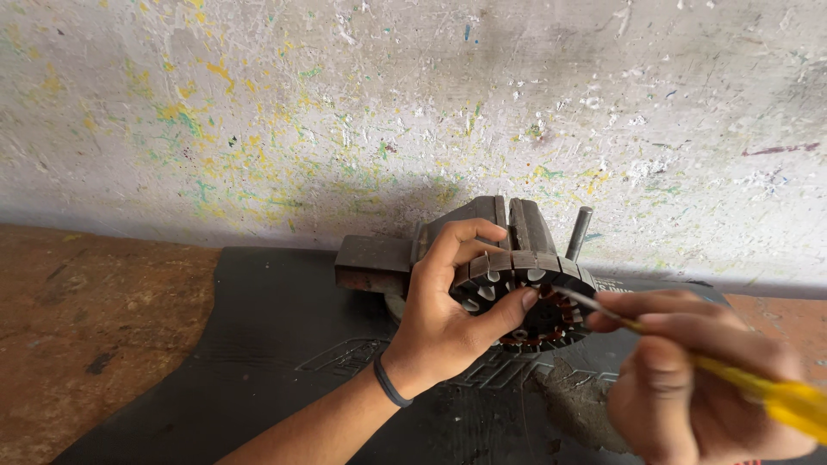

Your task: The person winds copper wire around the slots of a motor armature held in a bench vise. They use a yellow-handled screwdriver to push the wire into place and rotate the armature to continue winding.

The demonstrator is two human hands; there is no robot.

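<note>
From my remote station I log the following. The left hand (448, 319) is closed around a round slotted motor core (525, 297), thumb across its near face and fingers curled over its upper rim. The core sits in front of a small bench vise (482, 228); whether the vise clamps it I cannot tell, since the hand covers the contact. The vise handle (578, 232) stands upright just to the right.

The right hand (680, 379) is pinched shut on a yellow-handled screwdriver (758, 392), held pencil-fashion. Its thin metal shaft reaches left to the core's right face, with the tip at or among the reddish windings in the slots; the exact contact point is too small to confirm.

Vise and core rest on a black rubber mat (267, 344) laid over a brown workbench (95, 319), against a paint-flecked wall (345, 103). A dark band (392, 383) circles the left wrist.

Assessment of method: in my judgement the tip should work along one slot at a time, with light pressure and a shallow angle, so the wire coating is not scraped. The left hand ought to keep the core from turning, with the thumb kept out of the line of the tip. A slip toward that thumb is the main hazard I see.
</note>
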